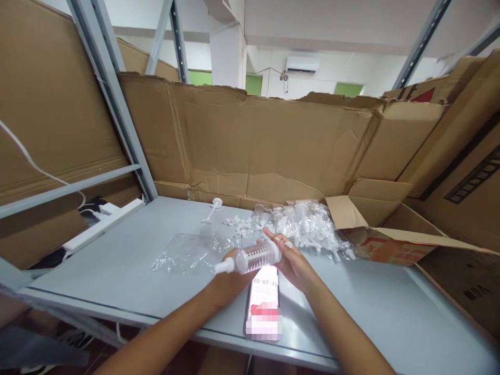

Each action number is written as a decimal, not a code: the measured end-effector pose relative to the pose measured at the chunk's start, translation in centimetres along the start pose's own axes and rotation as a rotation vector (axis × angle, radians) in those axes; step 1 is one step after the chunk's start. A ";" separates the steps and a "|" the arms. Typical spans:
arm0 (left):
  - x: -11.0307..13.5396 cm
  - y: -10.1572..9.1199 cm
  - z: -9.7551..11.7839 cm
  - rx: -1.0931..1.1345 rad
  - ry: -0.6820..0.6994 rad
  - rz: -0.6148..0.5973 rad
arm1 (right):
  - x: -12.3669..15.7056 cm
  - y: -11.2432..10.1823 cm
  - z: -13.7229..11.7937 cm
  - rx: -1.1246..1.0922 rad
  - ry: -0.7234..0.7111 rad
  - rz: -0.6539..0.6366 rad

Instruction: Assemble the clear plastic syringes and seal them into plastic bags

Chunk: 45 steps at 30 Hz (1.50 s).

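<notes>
Two hands hold one clear plastic tube just above the phone [262, 307] on the desk [128, 276]. The left hand [230, 285] is closed around the tube [255, 258] from below, near its white tip; the right hand [294, 264] pinches the white collar at the other end. The step in hand looks like working that collar end; the next move calls for a steady left grip while the right fingers turn or press. Beyond lie an empty plastic bag [183, 256], loose white caps [242, 227], bagged parts [307, 224] and, farther left, a white plunger [213, 211].
</notes>
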State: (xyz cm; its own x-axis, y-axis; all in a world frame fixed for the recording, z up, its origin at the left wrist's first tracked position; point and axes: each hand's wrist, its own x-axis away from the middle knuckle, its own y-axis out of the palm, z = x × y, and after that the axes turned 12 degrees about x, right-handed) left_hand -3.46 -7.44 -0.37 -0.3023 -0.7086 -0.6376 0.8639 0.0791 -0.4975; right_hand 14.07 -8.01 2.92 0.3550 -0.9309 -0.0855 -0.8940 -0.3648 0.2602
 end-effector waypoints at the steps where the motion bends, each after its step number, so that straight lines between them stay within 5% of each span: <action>1: 0.0 -0.1 0.0 -0.047 0.024 -0.042 | -0.1 0.0 0.1 -0.018 -0.001 0.007; 3: -0.1 -0.2 0.0 -0.183 0.072 -0.154 | -0.3 -0.1 0.4 -0.036 0.004 0.018; 9: -1.0 -0.3 0.0 -0.347 0.215 -0.204 | -0.6 -0.3 0.8 -0.106 -0.042 0.056; 13: -1.6 -0.4 0.1 -0.406 0.332 -0.171 | -0.9 -0.9 0.8 -0.217 -0.046 0.074; 18: -1.7 -0.4 0.2 -0.380 0.257 -0.014 | -1.1 -2.0 0.5 -0.253 -0.117 0.157; 22: -1.7 -0.4 0.4 -0.165 -0.034 0.015 | -1.0 -2.7 -0.1 -0.270 -0.178 0.225; 27: -2.6 0.3 0.5 0.516 -0.419 -0.091 | -0.9 -2.9 -0.5 -0.314 -0.219 0.237; 30: -3.9 1.3 0.5 0.867 -0.404 -0.041 | -0.9 -2.9 -0.4 -0.347 -0.224 0.227; 33: -5.3 2.3 0.7 0.983 -0.381 0.093 | -0.9 -2.8 -0.3 -0.374 -0.222 0.235; 45: -6.1 3.7 1.0 0.804 -0.267 0.224 | -0.7 -2.4 -0.6 -0.345 -0.231 0.218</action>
State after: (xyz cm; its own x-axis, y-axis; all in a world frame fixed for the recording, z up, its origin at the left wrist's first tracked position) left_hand 2.00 -3.54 2.25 -0.0741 -0.8840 -0.4615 0.9444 -0.2109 0.2523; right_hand 16.16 -6.45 2.91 0.0640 -0.9786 -0.1956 -0.7838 -0.1706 0.5972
